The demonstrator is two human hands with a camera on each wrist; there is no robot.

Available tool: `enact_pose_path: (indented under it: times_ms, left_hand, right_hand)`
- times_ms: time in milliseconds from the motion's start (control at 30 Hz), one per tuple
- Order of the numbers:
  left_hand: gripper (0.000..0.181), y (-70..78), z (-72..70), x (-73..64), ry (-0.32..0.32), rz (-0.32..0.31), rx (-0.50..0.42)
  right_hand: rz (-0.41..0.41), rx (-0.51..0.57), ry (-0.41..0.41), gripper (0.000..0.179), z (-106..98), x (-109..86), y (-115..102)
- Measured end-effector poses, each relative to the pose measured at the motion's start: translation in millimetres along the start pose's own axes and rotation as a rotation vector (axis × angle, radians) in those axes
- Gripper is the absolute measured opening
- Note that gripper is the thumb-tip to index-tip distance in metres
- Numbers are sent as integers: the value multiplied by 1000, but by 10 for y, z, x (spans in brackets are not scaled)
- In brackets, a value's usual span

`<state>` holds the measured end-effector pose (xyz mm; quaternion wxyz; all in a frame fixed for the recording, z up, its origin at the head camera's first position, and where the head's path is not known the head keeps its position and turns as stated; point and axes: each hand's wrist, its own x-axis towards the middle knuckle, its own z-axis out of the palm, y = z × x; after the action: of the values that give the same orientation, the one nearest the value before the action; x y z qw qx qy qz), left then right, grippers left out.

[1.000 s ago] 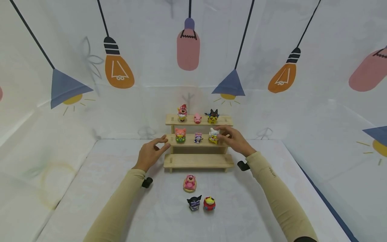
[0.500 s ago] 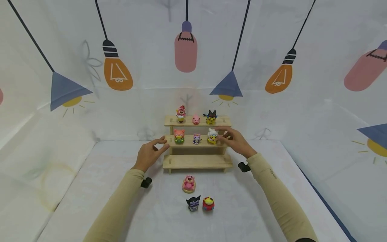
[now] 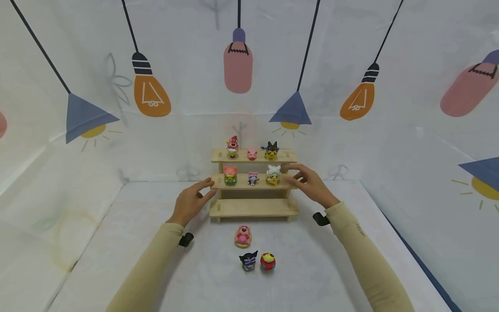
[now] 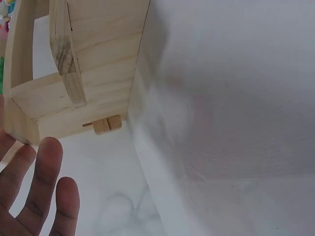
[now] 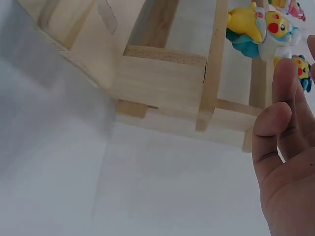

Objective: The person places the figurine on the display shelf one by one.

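A wooden three-step display stand (image 3: 253,208) stands against the back wall. On its middle step sit a pink-eared figurine in green (image 3: 230,176), a small purple-and-white figurine (image 3: 253,178) and a yellow figurine with a white hood (image 3: 273,175). My right hand (image 3: 310,185) hovers just right of the hooded figurine, fingers spread and holding nothing; in the right wrist view that figurine (image 5: 256,29) stands free on the step. At the left end of the middle step, my left hand (image 3: 190,203) has its fingertips right at the board's edge, fingers extended.
The top step carries a red-hatted bear figurine (image 3: 232,147), a pink pig (image 3: 251,153) and a black-eared yellow figurine (image 3: 270,150). In front of the stand lie a pink bear on a ring (image 3: 243,236), a black-eared figurine (image 3: 248,261) and a red-and-yellow one (image 3: 267,261).
My right hand has let go of the white-hooded figurine and drawn slightly right. My left thumb and fingers have spread a little wider. The head view has shifted slightly.
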<state>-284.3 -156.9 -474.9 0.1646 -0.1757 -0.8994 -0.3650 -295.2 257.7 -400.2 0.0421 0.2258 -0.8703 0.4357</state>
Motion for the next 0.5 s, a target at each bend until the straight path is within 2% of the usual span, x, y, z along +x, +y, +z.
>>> enact_pose_path:
  times_ms: [167, 267, 367, 500]
  left_hand:
    - [33, 44, -15, -103, 47, 41, 46]
    - [28, 58, -26, -165, 59, 61, 70]
    - [28, 62, -35, -230, 22, 57, 91]
    - [37, 57, -23, -298, -81, 29, 100]
  right_hand:
    - [-31, -12, 16, 40, -20, -196, -308]
    - [-55, -22, 18, 40, 0, -285, -371]
    - [-75, -24, 11, 41, 28, -372, -415]
    - [-103, -20, -4, 39, 88, -484, -368]
